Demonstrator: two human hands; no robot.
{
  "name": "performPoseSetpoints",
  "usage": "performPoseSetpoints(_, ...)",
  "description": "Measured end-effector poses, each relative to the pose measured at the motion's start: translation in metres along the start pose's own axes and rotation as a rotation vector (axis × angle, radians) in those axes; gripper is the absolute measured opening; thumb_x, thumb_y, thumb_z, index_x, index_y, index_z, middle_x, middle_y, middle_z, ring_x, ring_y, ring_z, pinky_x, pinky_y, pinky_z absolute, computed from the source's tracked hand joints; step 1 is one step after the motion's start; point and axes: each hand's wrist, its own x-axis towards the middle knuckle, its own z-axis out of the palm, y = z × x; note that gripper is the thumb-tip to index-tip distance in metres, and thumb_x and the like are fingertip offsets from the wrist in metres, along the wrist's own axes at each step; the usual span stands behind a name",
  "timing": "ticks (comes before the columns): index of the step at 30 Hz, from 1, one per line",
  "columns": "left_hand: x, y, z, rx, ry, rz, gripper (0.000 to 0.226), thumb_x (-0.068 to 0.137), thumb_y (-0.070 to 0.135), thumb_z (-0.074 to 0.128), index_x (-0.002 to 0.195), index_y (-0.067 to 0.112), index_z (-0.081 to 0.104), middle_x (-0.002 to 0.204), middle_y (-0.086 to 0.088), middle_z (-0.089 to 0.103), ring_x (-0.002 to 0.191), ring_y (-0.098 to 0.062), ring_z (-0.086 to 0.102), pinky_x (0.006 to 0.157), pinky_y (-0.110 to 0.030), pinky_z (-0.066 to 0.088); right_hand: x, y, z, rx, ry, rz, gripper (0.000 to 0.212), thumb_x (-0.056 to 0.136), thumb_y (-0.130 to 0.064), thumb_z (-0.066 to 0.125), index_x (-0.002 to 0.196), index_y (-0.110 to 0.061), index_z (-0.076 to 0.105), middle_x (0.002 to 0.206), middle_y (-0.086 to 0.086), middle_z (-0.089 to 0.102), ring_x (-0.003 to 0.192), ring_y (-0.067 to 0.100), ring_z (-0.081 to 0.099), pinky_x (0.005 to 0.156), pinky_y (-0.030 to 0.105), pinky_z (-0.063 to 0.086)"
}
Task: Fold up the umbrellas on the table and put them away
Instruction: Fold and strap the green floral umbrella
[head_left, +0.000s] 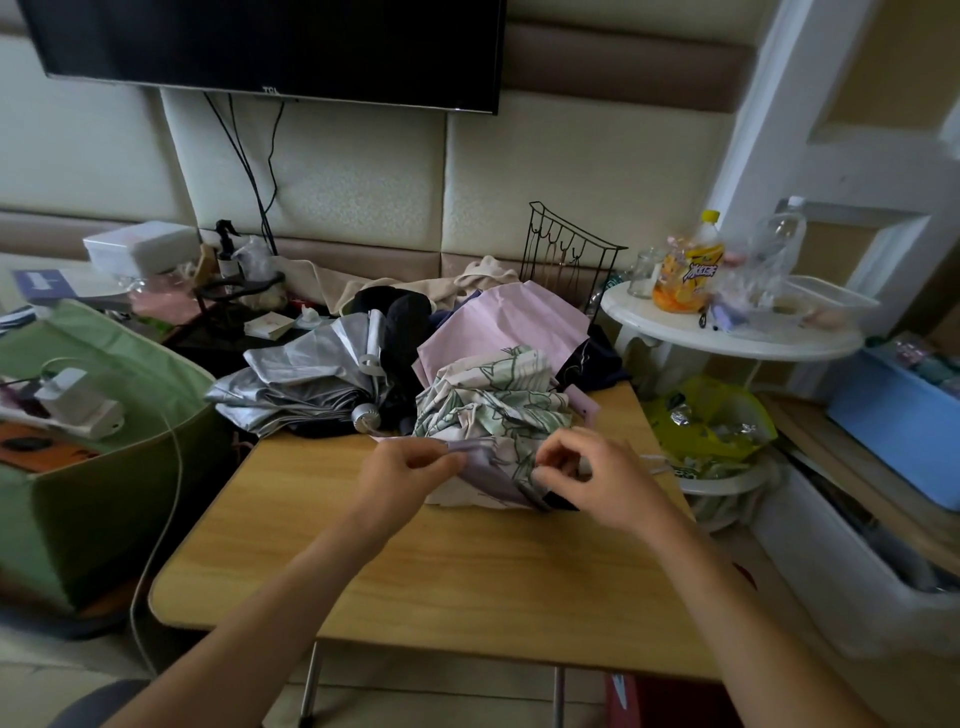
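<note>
— Head view: where was the leaf-print umbrella (493, 400)?
— Crumpled soft fabric on the smooth wooden table (415, 582). Left hand (400, 478) pinched its lilac edge; right hand (587, 478) pinched a fold.

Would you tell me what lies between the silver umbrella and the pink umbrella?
In the head view, a black umbrella lies between the silver umbrella and the pink umbrella.

Wooden table (415, 597) — three crumpled umbrellas (488, 400)
</note>
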Motion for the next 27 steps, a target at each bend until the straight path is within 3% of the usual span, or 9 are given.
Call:
performPoseSetpoints(3, 0.001, 0.003, 0.003, -0.139, 0.003, -0.107, 0.014, 0.092, 0.021, 0.073, 0.080, 0.020, 0.080, 0.073, 0.001, 0.071, 0.069, -0.011, 0.058, 0.064, -0.022, 0.044, 0.002, 0.006, 0.018, -0.160, -0.036, 0.030, 0.014, 0.092, -0.038, 0.074, 0.105, -0.035, 0.072, 0.104, -0.019, 0.059, 0.093, -0.002, 0.053, 0.077, 0.017, 0.042)
performPoseSetpoints(6, 0.004, 0.001, 0.004, -0.178, 0.026, -0.154, 0.013, 0.092, 0.022, 0.073, 0.082, 0.019, 0.081, 0.078, -0.005, 0.071, 0.075, -0.019, 0.057, 0.072, -0.033, 0.044, 0.005, 0.005, 0.024, -0.172, 0.015, 0.068, 0.010, 0.092, -0.022, 0.072, 0.094, -0.032, 0.072, 0.098, -0.012, 0.061, 0.091, 0.010, 0.059, 0.080, 0.034, 0.053)
performPoseSetpoints(8, 0.004, -0.002, 0.004, -0.177, 0.036, -0.165, 0.013, 0.092, 0.023, 0.073, 0.083, 0.019, 0.081, 0.078, -0.007, 0.069, 0.076, -0.023, 0.054, 0.073, -0.037, 0.042, 0.005, 0.004, 0.022, -0.160, 0.057, 0.082, 0.011, 0.093, -0.020, 0.070, 0.087, -0.029, 0.069, 0.092, -0.012, 0.062, 0.085, 0.007, 0.059, 0.074, 0.029, 0.049)
performPoseSetpoints(12, 0.001, 0.000, 0.005, -0.153, 0.017, -0.155, 0.015, 0.094, 0.025, 0.071, 0.085, 0.017, 0.080, 0.080, -0.010, 0.069, 0.077, -0.023, 0.055, 0.075, -0.038, 0.043, 0.000, -0.005, 0.018, -0.035, -0.031, 0.041, 0.019, 0.094, -0.048, 0.069, 0.099, -0.029, 0.067, 0.099, -0.015, 0.063, 0.089, 0.000, 0.057, 0.070, 0.018, 0.040)
performPoseSetpoints(14, -0.002, 0.003, 0.005, -0.099, 0.021, -0.145, 0.017, 0.095, 0.027, 0.069, 0.086, 0.018, 0.080, 0.082, -0.007, 0.073, 0.076, -0.014, 0.059, 0.076, -0.033, 0.046, -0.004, -0.008, 0.022, -0.128, -0.104, 0.018, 0.029, 0.090, -0.051, 0.073, 0.109, -0.029, 0.071, 0.103, -0.012, 0.061, 0.095, 0.008, 0.057, 0.074, 0.024, 0.043)
performPoseSetpoints(17, -0.009, 0.005, -0.001, 0.000, -0.018, -0.123, 0.020, 0.095, 0.024, 0.069, 0.078, 0.023, 0.078, 0.069, 0.007, 0.066, 0.067, -0.006, 0.055, 0.070, -0.027, 0.044, -0.007, -0.013, 0.023, -0.224, -0.091, 0.003, 0.015, 0.092, -0.035, 0.076, 0.102, -0.023, 0.076, 0.098, -0.005, 0.063, 0.097, 0.019, 0.059, 0.081, 0.037, 0.048)
performPoseSetpoints(19, -0.012, 0.003, -0.009, 0.064, -0.064, -0.121, 0.019, 0.095, 0.025, 0.070, 0.079, 0.016, 0.078, 0.071, 0.000, 0.061, 0.071, -0.013, 0.052, 0.072, -0.030, 0.041, -0.008, -0.013, 0.018, -0.174, -0.095, 0.012, 0.007, 0.091, -0.030, 0.078, 0.094, -0.025, 0.075, 0.096, -0.006, 0.066, 0.094, 0.018, 0.061, 0.079, 0.036, 0.048)
performPoseSetpoints(23, -0.020, -0.008, -0.021, 0.078, -0.093, -0.141, 0.018, 0.093, 0.025, 0.072, 0.087, 0.010, 0.077, 0.081, -0.006, 0.062, 0.081, -0.019, 0.054, 0.079, -0.036, 0.045, -0.015, -0.011, -0.001, -0.088, -0.138, 0.047, 0.018, 0.086, -0.027, 0.083, 0.086, -0.027, 0.066, 0.091, -0.011, 0.064, 0.084, 0.007, 0.058, 0.068, 0.025, 0.041)
performPoseSetpoints(27, -0.028, -0.010, -0.020, 0.017, -0.168, -0.212, 0.015, 0.093, 0.024, 0.072, 0.090, 0.010, 0.077, 0.089, -0.008, 0.068, 0.089, -0.018, 0.060, 0.088, -0.036, 0.047, -0.023, -0.005, -0.014, -0.084, -0.121, 0.040, 0.026, 0.081, -0.010, 0.078, 0.084, -0.030, 0.061, 0.094, -0.010, 0.060, 0.088, 0.017, 0.059, 0.081, 0.045, 0.054)
